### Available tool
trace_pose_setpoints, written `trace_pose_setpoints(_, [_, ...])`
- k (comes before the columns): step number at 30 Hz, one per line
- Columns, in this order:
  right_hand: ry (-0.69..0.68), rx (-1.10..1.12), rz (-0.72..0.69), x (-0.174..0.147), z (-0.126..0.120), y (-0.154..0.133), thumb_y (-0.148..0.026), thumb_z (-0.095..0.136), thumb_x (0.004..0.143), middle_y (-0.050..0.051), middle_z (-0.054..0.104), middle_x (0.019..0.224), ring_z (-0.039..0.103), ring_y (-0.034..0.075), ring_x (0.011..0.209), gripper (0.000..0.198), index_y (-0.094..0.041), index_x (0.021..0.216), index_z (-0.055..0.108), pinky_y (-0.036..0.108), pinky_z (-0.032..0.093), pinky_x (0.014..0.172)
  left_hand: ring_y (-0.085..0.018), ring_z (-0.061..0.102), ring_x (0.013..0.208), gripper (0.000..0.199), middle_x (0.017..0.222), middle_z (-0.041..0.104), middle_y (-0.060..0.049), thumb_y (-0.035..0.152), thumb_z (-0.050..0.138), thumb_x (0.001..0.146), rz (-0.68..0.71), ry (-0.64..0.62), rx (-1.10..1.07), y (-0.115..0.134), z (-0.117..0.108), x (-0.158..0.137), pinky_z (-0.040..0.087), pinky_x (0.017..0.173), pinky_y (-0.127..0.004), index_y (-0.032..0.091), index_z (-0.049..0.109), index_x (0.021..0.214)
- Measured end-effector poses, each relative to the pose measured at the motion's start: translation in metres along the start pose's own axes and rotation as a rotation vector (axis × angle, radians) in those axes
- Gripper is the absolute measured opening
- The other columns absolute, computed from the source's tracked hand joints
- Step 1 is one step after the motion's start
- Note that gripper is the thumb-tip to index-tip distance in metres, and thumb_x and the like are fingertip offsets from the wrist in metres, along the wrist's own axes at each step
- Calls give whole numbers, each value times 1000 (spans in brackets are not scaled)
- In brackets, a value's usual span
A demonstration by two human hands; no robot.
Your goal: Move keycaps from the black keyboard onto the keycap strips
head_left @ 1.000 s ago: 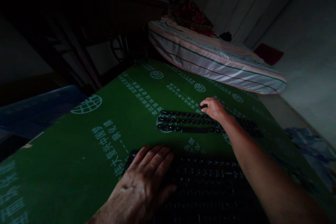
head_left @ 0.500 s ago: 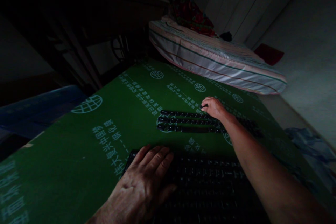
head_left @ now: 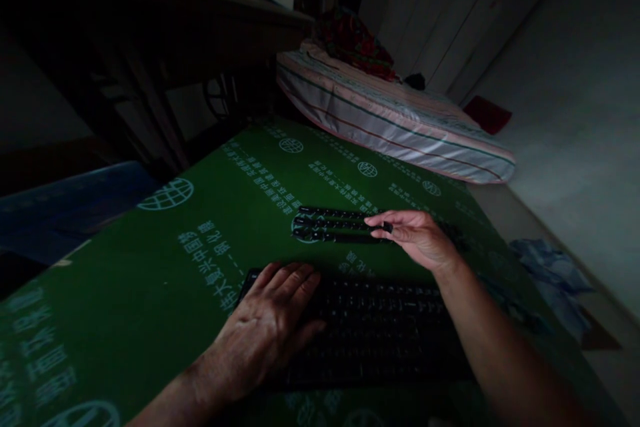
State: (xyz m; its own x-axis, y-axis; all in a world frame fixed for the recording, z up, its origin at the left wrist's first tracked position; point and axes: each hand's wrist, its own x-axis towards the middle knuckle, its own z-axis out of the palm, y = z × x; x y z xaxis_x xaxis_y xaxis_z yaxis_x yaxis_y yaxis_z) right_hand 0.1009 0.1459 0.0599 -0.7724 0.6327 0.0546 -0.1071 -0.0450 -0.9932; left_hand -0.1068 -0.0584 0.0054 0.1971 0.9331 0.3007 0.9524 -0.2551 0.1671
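A dark keyboard (head_left: 380,330) lies on the green printed board. Across its left end rests my left hand (head_left: 273,320), palm down with the fingers stretched out. Beyond the keyboard, small black keycaps (head_left: 333,224) are laid in three rows on the board. My right hand (head_left: 417,237) is over the right part of these rows, pinching a single black keycap (head_left: 387,227) between thumb and fingers. My right hand hides some of the row ends, and my left hand covers the keyboard's left keys. The dim light makes the markings on the keys unreadable.
The green board (head_left: 240,213) carries white lettering and globe prints. A striped mattress (head_left: 400,133) lies past its far edge. A dark table (head_left: 225,13) stands at the far left, near a blue object (head_left: 75,207). Crumpled blue cloth (head_left: 545,280) lies at right.
My right hand has come nearer and lower, from beyond the keycap rows to over them, with the keycap still pinched. My left hand stays on the keyboard. The camera view has shifted slightly.
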Motion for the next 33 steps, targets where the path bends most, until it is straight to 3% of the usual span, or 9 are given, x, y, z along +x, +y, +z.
trace_pose_setpoints(13, [3, 238, 38, -54, 36, 13, -36, 78, 64, 4, 72, 87, 65, 25, 95, 26, -26, 87, 71, 46, 48, 85, -27, 52, 115, 51, 126, 57, -14, 48, 47, 88, -13, -45, -44, 3, -5, 6, 36, 100, -47, 14, 50, 126])
trace_pose_setpoints(18, [-10, 322, 40, -60, 46, 21, -35, 77, 66, 2, 72, 83, 65, 23, 93, 23, -28, 86, 71, 44, 48, 83, -27, 50, 117, 52, 128, 55, -15, 47, 47, 88, -28, -87, -41, 7, -9, 7, 33, 102, -47, 12, 48, 127])
trace_pose_setpoints(33, [24, 360, 84, -70, 66, 33, -34, 77, 66, 2, 70, 81, 65, 22, 88, 22, -25, 85, 69, 40, 50, 79, -27, 50, 115, 52, 127, 56, -14, 48, 46, 88, -18, -53, -37, 7, -7, 6, 34, 100, -44, 13, 49, 125])
